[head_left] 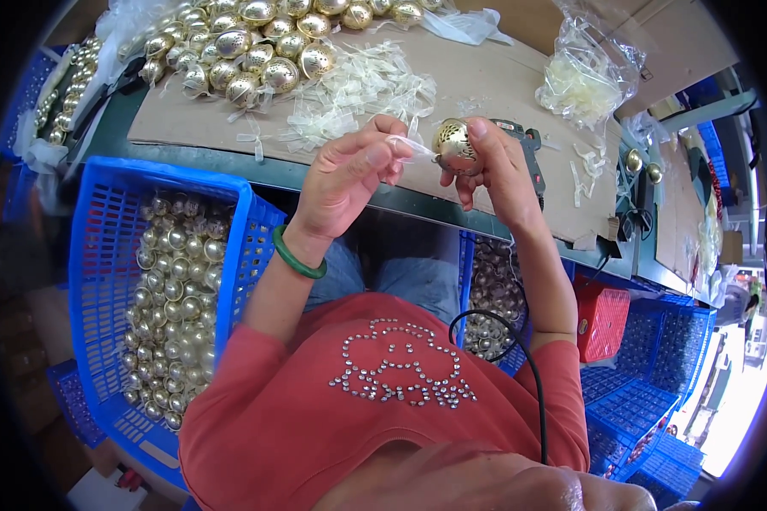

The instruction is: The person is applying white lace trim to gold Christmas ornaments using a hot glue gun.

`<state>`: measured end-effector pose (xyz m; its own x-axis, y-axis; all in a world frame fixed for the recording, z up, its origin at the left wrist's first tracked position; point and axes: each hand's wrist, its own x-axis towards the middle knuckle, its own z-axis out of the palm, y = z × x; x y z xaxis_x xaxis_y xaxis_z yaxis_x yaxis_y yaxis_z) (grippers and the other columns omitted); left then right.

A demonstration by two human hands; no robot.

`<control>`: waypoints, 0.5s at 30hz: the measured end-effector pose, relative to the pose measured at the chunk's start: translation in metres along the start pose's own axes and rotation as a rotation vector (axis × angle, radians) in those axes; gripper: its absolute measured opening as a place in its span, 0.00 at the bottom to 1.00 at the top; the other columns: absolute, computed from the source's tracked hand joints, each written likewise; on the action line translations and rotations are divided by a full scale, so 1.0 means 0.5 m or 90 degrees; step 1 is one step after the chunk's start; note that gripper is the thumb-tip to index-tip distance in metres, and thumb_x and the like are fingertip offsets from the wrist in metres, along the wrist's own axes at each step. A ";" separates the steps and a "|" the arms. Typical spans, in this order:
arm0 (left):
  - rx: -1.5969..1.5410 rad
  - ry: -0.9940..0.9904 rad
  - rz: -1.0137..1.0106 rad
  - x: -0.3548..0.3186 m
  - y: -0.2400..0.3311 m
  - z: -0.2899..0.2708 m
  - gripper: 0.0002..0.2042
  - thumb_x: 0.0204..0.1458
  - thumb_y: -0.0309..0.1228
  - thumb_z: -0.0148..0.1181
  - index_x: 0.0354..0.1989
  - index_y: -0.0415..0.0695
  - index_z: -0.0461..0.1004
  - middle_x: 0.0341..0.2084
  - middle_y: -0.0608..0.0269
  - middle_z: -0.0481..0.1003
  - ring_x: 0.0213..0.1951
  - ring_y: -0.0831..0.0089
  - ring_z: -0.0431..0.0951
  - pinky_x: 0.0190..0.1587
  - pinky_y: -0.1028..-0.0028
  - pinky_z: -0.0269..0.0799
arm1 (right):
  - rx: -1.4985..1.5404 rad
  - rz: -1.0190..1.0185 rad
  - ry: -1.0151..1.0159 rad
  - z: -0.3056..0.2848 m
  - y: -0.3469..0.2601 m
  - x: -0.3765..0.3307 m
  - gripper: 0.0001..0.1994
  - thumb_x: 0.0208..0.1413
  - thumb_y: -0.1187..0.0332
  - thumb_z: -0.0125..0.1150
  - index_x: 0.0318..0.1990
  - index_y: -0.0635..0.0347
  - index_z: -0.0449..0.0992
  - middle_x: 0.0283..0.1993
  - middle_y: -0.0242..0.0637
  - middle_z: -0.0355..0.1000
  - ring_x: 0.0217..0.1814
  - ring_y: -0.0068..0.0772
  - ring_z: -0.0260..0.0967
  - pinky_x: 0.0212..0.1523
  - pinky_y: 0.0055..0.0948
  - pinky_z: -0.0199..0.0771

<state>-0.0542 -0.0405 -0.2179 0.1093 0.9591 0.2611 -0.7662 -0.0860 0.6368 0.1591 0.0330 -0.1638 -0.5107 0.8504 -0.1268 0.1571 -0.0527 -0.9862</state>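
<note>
Above the table's near edge, my right hand (510, 170) is closed round a gold ball ornament (456, 143) pierced with small holes. My left hand (345, 183) pinches a thin white ribbon (414, 150) between thumb and fingers. That ribbon is pulled out toward the ball's left side, where its end meets the ball. Just beyond lies a heap of pale translucent ribbon pieces (358, 92), with many similar gold balls (279, 75) piled behind it. Partly hidden by my right hand, a dark green tool (530, 152) lies on the cardboard.
A blue crate (239, 230) full of gold balls stands at my left, another crate of balls (496, 285) by my right side. Cardboard (486, 72) covers the green-edged table. At the back right are a clear plastic bag (590, 72) and loose ribbons. A black cable (533, 366) crosses my right side.
</note>
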 end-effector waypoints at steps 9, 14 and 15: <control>0.548 -0.167 0.104 -0.011 0.025 0.005 0.13 0.57 0.28 0.70 0.51 0.47 0.86 0.45 0.67 0.68 0.46 0.76 0.71 0.54 0.76 0.69 | -0.034 0.081 -0.012 -0.010 0.003 -0.002 0.32 0.72 0.40 0.44 0.38 0.65 0.79 0.24 0.38 0.75 0.17 0.23 0.70 0.17 0.22 0.70; 0.498 -0.186 0.108 -0.014 0.016 0.016 0.17 0.56 0.27 0.70 0.55 0.46 0.84 0.49 0.64 0.70 0.53 0.71 0.71 0.58 0.70 0.70 | -0.064 0.109 -0.065 -0.013 0.000 0.003 0.37 0.70 0.35 0.42 0.35 0.65 0.80 0.24 0.38 0.75 0.17 0.25 0.70 0.17 0.23 0.70; 0.489 -0.178 0.119 -0.012 0.011 0.018 0.20 0.55 0.26 0.71 0.57 0.45 0.83 0.51 0.61 0.71 0.56 0.69 0.71 0.60 0.67 0.69 | -0.075 0.120 -0.081 -0.014 -0.001 0.005 0.38 0.70 0.34 0.41 0.35 0.65 0.81 0.24 0.38 0.75 0.17 0.25 0.70 0.18 0.23 0.70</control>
<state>-0.0536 -0.0492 -0.2094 0.2538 0.8170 0.5178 -0.1547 -0.4941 0.8555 0.1636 0.0387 -0.1630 -0.5646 0.7577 -0.3273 0.3530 -0.1367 -0.9256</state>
